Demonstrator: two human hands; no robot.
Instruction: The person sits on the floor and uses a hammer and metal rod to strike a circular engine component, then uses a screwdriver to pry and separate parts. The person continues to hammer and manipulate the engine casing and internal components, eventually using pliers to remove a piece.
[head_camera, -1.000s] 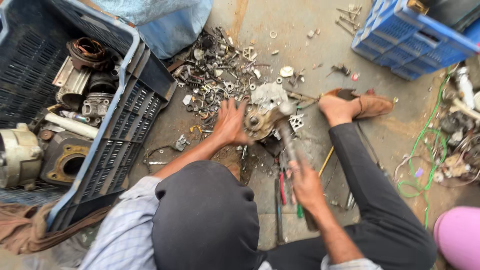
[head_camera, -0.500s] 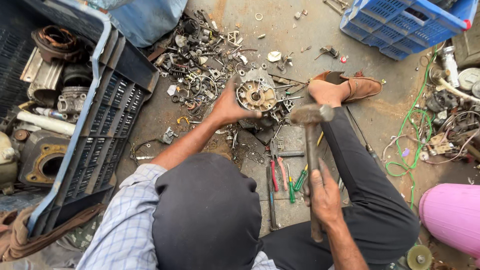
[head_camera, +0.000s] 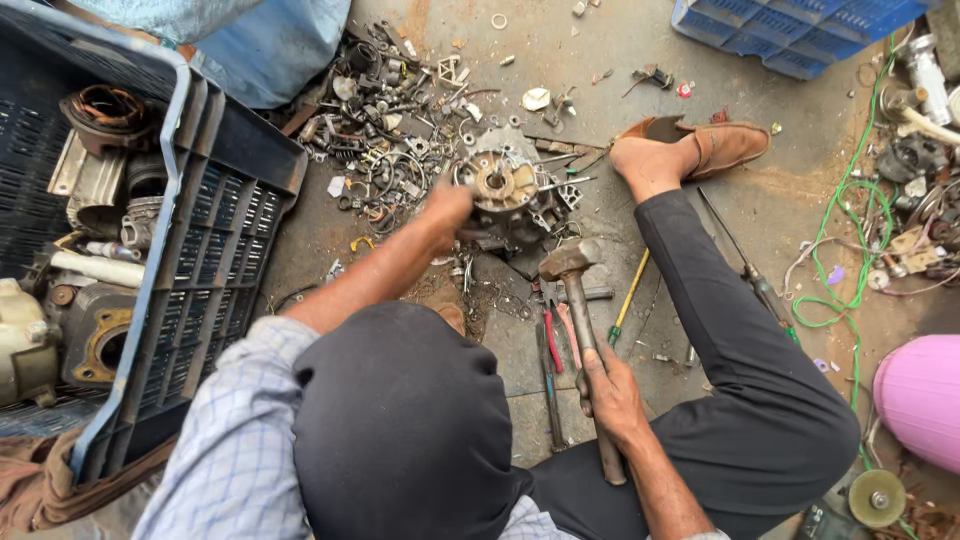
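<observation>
One head-worn camera looks almost straight down from above the person's dark cap (head_camera: 400, 430), close over the work. Just ahead of the right hand (head_camera: 610, 395) lies the concrete floor (head_camera: 600, 40); a blue crate (head_camera: 150, 250) fills the frame beyond the left hand (head_camera: 448, 205).

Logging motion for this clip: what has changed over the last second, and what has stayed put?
The right hand has lifted the wooden-handled steel hammer off the round grey metal motor part and drawn it back toward the body; its head now hangs short of the part. The left hand keeps its grip on the part's edge. The blue plastic crate, the scrap pile and the brown shoe are unchanged.
</observation>
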